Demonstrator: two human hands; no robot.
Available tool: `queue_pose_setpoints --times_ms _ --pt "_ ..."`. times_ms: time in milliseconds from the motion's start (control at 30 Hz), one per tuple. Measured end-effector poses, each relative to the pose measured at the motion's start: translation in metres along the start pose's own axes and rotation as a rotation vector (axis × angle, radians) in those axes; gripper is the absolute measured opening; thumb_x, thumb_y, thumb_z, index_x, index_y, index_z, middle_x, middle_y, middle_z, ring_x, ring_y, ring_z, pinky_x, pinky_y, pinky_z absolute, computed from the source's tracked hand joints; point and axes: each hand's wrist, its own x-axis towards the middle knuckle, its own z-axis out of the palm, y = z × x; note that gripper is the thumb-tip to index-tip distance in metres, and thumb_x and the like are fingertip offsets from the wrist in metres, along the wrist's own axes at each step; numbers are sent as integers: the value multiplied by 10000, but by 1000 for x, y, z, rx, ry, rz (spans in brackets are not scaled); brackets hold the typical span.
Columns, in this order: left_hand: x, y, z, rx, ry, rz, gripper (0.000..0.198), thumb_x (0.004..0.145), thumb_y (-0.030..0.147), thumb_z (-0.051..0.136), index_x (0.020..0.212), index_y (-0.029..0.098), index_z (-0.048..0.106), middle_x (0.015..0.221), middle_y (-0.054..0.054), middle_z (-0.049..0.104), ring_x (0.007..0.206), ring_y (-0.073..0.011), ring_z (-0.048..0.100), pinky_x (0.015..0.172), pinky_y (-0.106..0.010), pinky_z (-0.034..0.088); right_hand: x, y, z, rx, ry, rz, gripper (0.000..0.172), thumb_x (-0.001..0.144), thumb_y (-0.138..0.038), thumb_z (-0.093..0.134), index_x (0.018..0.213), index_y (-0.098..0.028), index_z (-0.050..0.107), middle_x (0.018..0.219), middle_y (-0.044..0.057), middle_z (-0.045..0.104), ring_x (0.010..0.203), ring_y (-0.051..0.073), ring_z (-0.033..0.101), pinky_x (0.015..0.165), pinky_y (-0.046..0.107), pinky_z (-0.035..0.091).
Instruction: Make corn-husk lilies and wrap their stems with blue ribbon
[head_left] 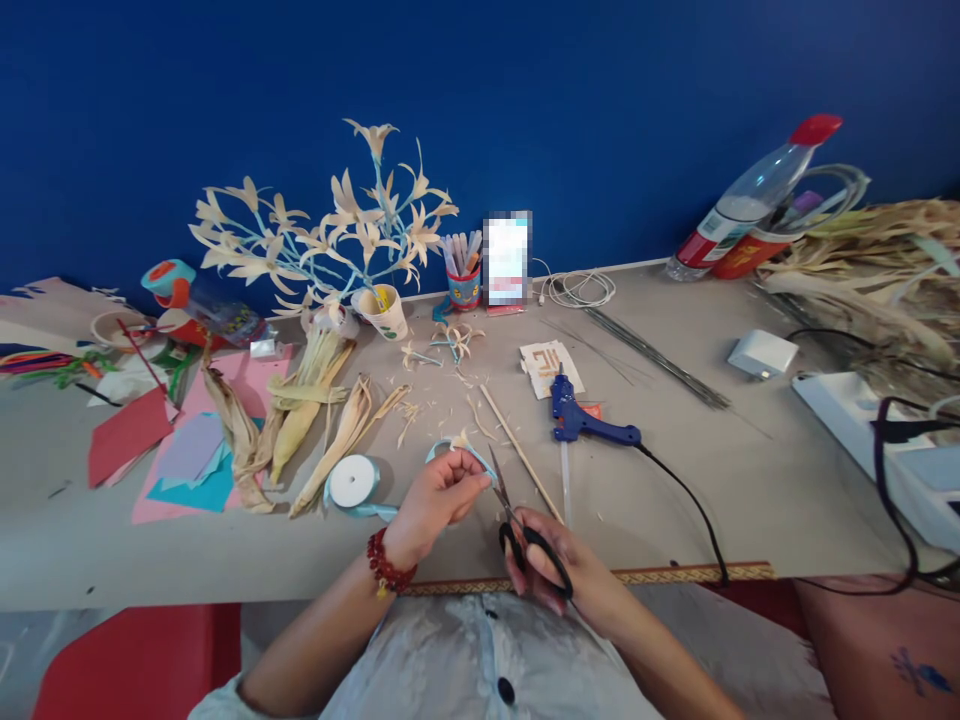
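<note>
My left hand, with a red bead bracelet at the wrist, pinches a small pale husk piece wrapped with light blue ribbon. The ribbon trails back to a white ribbon roll on the table. My right hand grips black-handled scissors, their blades pointing up at the ribbon beside my left fingers. A thin wooden stick lies just beyond the scissors.
A blue glue gun with a black cord lies right of centre. Dried corn husks and coloured paper lie at left. A husk-flower branch, cups, wires, bottles and a white power strip stand behind and right.
</note>
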Motion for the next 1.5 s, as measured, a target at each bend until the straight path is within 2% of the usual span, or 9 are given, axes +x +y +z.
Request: queue_pose_setpoints --times_ms 133,400,633,800,900,1067,1500 --pt "2 2 1 55 15 19 179 830 303 632 784 175 516 475 124 335 390 -34 215 395 -188 145 -1 -5 2 -31 47 45 619 654 -751 643 797 -206 385 602 -54 558 332 16 302 326 165 168" --pt "-2 9 3 115 -19 -63 210 787 314 664 759 167 516 536 99 398 404 -27 255 395 -188 160 2 -3 2 -67 115 73 642 614 -777 648 748 -205 390 530 -64 530 347 23 287 326 156 204" --pt "0 6 1 124 -9 -59 203 789 310 659 762 168 517 547 97 406 406 -28 264 397 -187 173 4 0 0 -50 103 47 621 632 -766 648 707 -203 396 493 -68 514 325 22 246 323 183 144" --pt "1 8 1 114 -13 -45 214 789 326 659 755 170 516 534 102 400 398 -28 262 400 -188 176 5 -1 3 -34 141 8 646 591 -789 653 654 -208 377 443 -75 466 387 45 292 405 202 197" --pt "1 9 2 100 -12 -43 236 778 347 670 750 173 513 518 107 384 391 -29 257 401 -190 173 5 1 5 -40 160 -7 657 581 -815 630 656 -213 377 439 -74 456 401 55 299 431 221 188" --pt "2 8 2 85 -6 -33 240 773 345 678 759 172 513 531 104 387 398 -28 255 405 -192 174 5 4 6 -56 175 -1 668 579 -845 590 672 -220 374 436 -75 449 398 62 282 433 233 169" --pt "0 5 2 70 -25 -11 233 786 337 670 760 172 508 531 105 377 403 -30 247 412 -190 173 9 17 -1 -75 180 -69 615 651 -789 605 666 -216 383 409 -94 379 356 48 258 396 216 179"
